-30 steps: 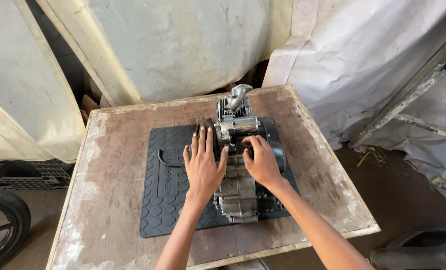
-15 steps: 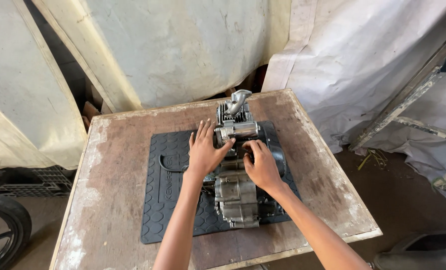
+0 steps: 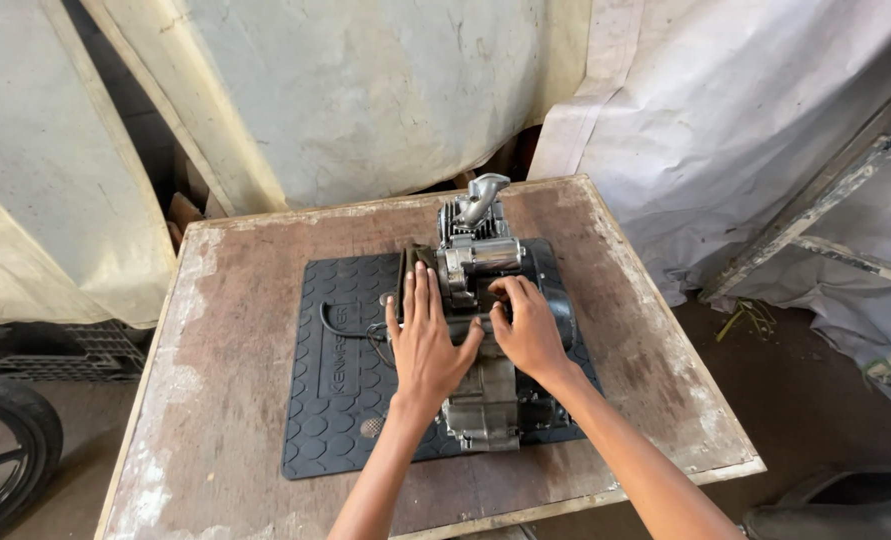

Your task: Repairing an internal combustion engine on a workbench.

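Engine (image 3: 480, 265) under both hands.

A worn wooden table (image 3: 225, 330) carries a black rubber mat (image 3: 340, 400).

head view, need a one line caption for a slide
Both hands, left and right, rest on a small engine on a black mat.

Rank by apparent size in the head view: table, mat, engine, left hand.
1. Table, largest.
2. Mat.
3. Engine, partly hidden by both hands.
4. Left hand, smallest, although it is nearer the camera than the engine.
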